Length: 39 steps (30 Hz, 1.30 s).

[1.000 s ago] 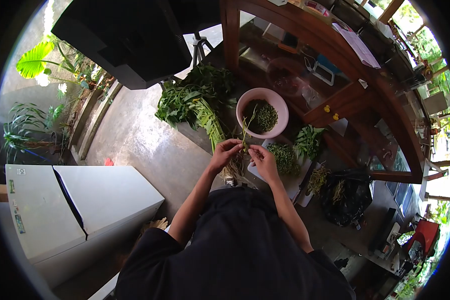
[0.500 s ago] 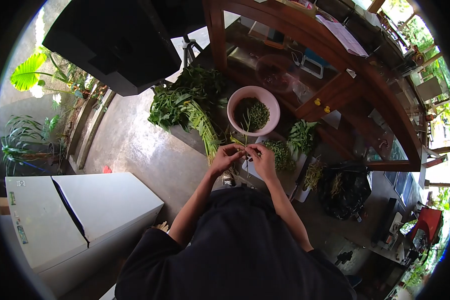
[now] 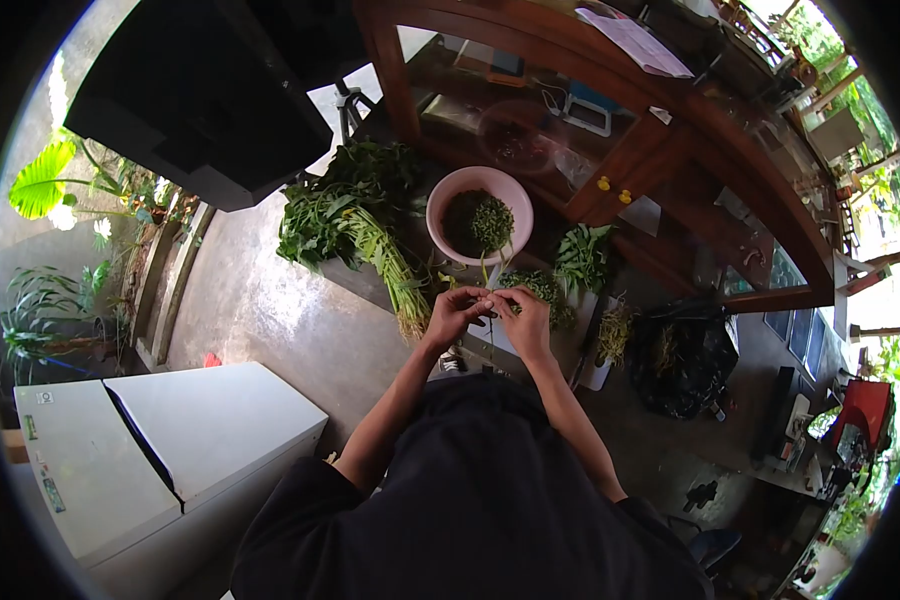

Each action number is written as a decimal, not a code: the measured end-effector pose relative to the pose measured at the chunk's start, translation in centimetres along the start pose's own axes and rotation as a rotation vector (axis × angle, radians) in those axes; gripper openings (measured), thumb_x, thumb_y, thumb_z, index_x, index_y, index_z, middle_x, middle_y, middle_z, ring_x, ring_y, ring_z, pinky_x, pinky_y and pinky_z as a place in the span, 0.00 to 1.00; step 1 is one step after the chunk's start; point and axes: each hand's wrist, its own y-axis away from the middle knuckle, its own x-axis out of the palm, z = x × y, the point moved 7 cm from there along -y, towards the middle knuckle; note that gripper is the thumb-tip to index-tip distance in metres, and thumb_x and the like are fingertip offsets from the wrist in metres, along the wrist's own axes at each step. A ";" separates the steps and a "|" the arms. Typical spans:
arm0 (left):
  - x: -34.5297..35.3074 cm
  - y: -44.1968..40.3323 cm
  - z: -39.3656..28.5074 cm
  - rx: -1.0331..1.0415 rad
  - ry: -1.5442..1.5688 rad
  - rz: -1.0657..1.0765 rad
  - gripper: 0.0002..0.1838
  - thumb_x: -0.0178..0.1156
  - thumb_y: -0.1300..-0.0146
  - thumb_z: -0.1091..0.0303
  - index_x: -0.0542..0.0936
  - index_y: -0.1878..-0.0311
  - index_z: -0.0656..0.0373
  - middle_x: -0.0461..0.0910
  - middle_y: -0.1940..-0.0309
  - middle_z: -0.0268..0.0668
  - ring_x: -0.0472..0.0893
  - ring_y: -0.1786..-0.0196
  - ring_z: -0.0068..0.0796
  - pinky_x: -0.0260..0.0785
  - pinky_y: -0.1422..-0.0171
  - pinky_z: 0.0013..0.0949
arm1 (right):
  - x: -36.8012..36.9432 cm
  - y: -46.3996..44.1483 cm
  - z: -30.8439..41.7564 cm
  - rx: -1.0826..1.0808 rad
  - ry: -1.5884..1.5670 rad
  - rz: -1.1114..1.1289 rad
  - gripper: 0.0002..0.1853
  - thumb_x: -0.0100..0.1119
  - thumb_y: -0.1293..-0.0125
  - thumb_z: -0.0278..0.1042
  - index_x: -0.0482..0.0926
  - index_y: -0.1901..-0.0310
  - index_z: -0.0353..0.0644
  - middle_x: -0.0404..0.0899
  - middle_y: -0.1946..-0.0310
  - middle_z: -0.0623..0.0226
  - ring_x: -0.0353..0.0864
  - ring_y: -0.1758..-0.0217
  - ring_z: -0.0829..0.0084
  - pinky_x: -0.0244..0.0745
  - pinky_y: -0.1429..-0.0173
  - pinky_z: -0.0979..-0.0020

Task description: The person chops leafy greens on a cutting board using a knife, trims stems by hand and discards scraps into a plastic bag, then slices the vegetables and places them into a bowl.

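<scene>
Two hands, head view: left hand (image 3: 455,315) and right hand (image 3: 523,318), fingertips meeting, both pinching one thin green stem (image 3: 484,273). Stem: between the hands, long axis running away from the person, upper end toward the pink basin (image 3: 436,222), thin lower end showing below the fingers. Basin: straight ahead, rim just beyond the fingertips, small greens (image 3: 492,225) inside; neither hand clearly nearer. Leafy bundle (image 3: 375,255): beside the left hand, stem ends nearest. Small-leaved pile (image 3: 540,290): just beyond the right hand. Open room: concrete floor (image 3: 260,300), left of the bundle.
</scene>
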 end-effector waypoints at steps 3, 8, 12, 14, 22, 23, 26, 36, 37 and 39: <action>1.2 -0.4 0.8 -0.013 -0.033 -0.012 0.12 0.69 0.37 0.64 0.84 0.56 0.61 0.84 0.63 0.31 0.81 0.62 0.19 0.76 0.61 0.27 | -1.3 0.6 -0.7 -0.016 0.049 -0.056 0.06 0.67 0.40 0.27 0.83 0.64 0.35 0.82 0.68 0.59 0.85 0.66 0.62 0.78 0.62 0.66; 3.6 -1.4 2.1 -0.010 -0.060 0.041 0.11 0.68 0.37 0.65 0.85 0.56 0.60 0.85 0.63 0.32 0.83 0.60 0.21 0.77 0.59 0.28 | -3.6 1.5 -2.1 -0.005 0.068 -0.114 0.05 0.66 0.39 0.27 0.83 0.62 0.36 0.83 0.68 0.58 0.85 0.65 0.60 0.78 0.62 0.65; 5.9 -1.6 2.2 -0.053 -0.053 0.067 0.11 0.68 0.36 0.65 0.84 0.55 0.61 0.86 0.62 0.34 0.84 0.59 0.24 0.77 0.59 0.29 | -5.5 2.3 -3.2 0.043 0.069 -0.166 0.05 0.67 0.39 0.27 0.82 0.64 0.36 0.84 0.67 0.57 0.85 0.65 0.60 0.78 0.62 0.64; 7.0 -1.6 2.3 -0.074 -0.034 0.090 0.11 0.68 0.37 0.66 0.84 0.55 0.61 0.85 0.63 0.34 0.84 0.60 0.24 0.77 0.59 0.28 | -6.5 2.7 -3.7 0.053 0.077 -0.187 0.05 0.67 0.39 0.27 0.82 0.64 0.36 0.84 0.67 0.57 0.85 0.65 0.60 0.78 0.62 0.64; 10.5 -2.3 3.9 -0.136 0.019 0.217 0.10 0.64 0.33 0.64 0.82 0.55 0.59 0.84 0.61 0.33 0.83 0.58 0.24 0.77 0.56 0.30 | -9.2 3.8 -5.7 0.180 -0.070 -0.140 0.05 0.66 0.38 0.26 0.80 0.62 0.37 0.81 0.68 0.59 0.84 0.66 0.59 0.77 0.65 0.65; 10.9 -2.4 4.1 -0.165 0.087 0.222 0.10 0.65 0.34 0.64 0.82 0.56 0.60 0.84 0.62 0.32 0.82 0.60 0.23 0.78 0.57 0.29 | -9.7 3.9 -6.0 0.183 -0.070 -0.147 0.05 0.66 0.38 0.26 0.80 0.62 0.37 0.81 0.68 0.59 0.84 0.66 0.59 0.77 0.65 0.65; 12.2 -2.6 4.5 -0.197 0.147 0.248 0.09 0.64 0.33 0.64 0.82 0.57 0.60 0.83 0.64 0.31 0.82 0.61 0.21 0.78 0.59 0.29 | -10.9 4.2 -5.9 0.052 0.027 -0.153 0.05 0.64 0.38 0.24 0.79 0.61 0.38 0.80 0.68 0.58 0.83 0.66 0.57 0.76 0.65 0.64; 15.6 -3.6 4.4 -0.193 0.154 0.324 0.07 0.62 0.31 0.64 0.80 0.60 0.57 0.82 0.65 0.29 0.82 0.65 0.20 0.77 0.62 0.28 | -13.1 5.3 -8.1 0.146 -0.133 -0.196 0.07 0.59 0.32 0.26 0.76 0.57 0.33 0.81 0.69 0.61 0.84 0.68 0.67 0.77 0.65 0.69; 15.6 -3.8 4.7 -0.193 0.153 0.323 0.07 0.62 0.31 0.64 0.80 0.60 0.57 0.82 0.65 0.29 0.82 0.65 0.20 0.77 0.62 0.28 | -13.2 5.4 -8.6 0.267 -0.272 -0.193 0.07 0.59 0.31 0.27 0.75 0.57 0.33 0.81 0.70 0.63 0.83 0.69 0.73 0.78 0.65 0.71; 15.0 -4.5 4.9 -0.160 0.217 0.222 0.07 0.61 0.30 0.63 0.79 0.60 0.57 0.82 0.66 0.28 0.83 0.65 0.21 0.76 0.63 0.28 | -13.8 5.6 -8.8 0.358 -0.367 -0.182 0.08 0.58 0.29 0.29 0.75 0.57 0.32 0.79 0.72 0.67 0.80 0.68 0.79 0.78 0.64 0.73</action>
